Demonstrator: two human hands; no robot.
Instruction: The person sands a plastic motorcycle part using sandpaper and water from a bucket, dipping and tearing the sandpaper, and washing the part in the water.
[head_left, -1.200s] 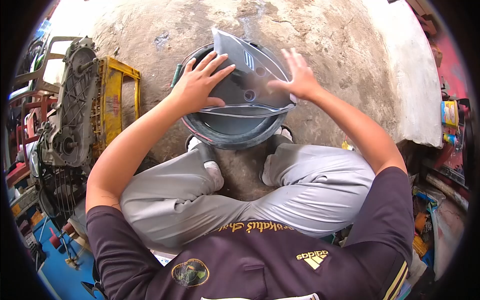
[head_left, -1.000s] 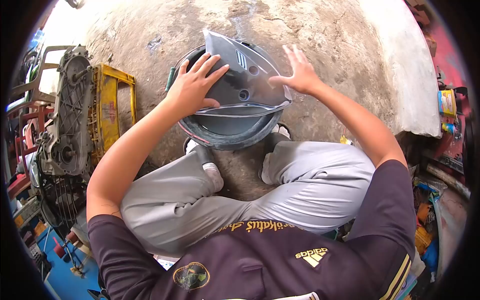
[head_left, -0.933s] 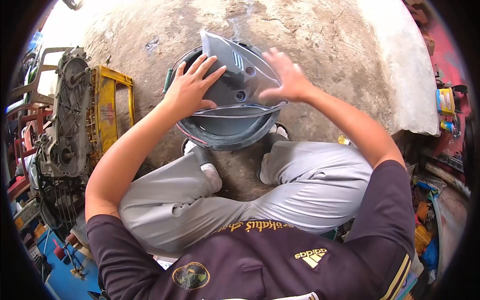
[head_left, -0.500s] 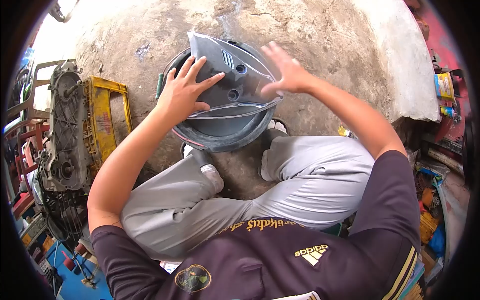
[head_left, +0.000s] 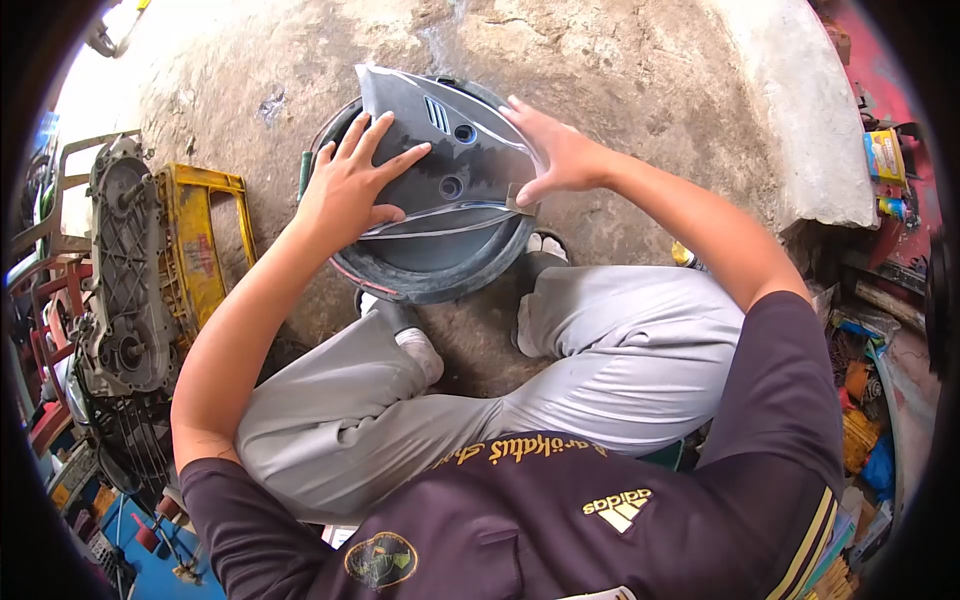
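A glossy dark-grey, curved plastic panel (head_left: pixel 410 165) with two round holes lies across a round black basin (head_left: pixel 425 288) on the stained concrete floor (head_left: pixel 620 90). A seated worker's left hand (head_left: pixel 350 182) rests on its left side, fingers spread; the right hand (head_left: pixel 562 155) touches its right edge, thumb apart from the fingers. Left of the basin stands a yellow plastic crate (head_left: pixel 190 240) beside a grey metal casing (head_left: pixel 130 270).

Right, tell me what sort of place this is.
Probably a small repair workshop: a bare metal engine casing stands beside a yellow crate, and loose parts and scraps are piled at the right edge.
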